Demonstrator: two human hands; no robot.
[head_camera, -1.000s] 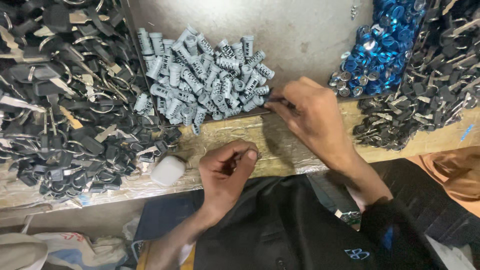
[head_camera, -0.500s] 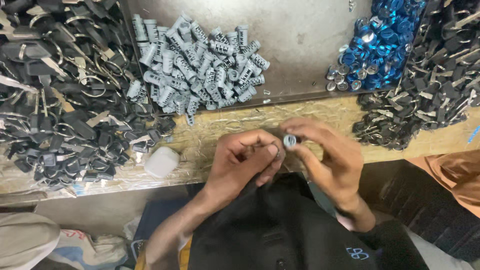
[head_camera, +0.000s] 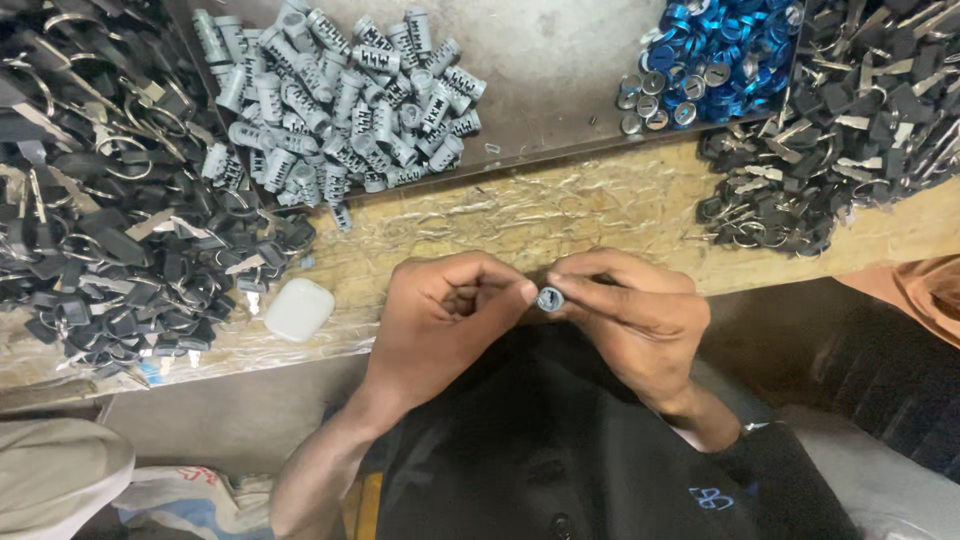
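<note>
— So, how far along?
— One cylinder (head_camera: 550, 298) pinched at centre frame between left hand (head_camera: 440, 315) and right hand (head_camera: 630, 310), both grips closed on it; a cylinder pile (head_camera: 340, 100) waits upper left on the tabletop (head_camera: 520, 215).

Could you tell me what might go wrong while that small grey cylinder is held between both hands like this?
The grey cylinder is pinched only by fingertips of the left hand and right hand, past the bench edge and over the lap; a slip could drop it out of sight. The white case also sits near that edge.
</note>
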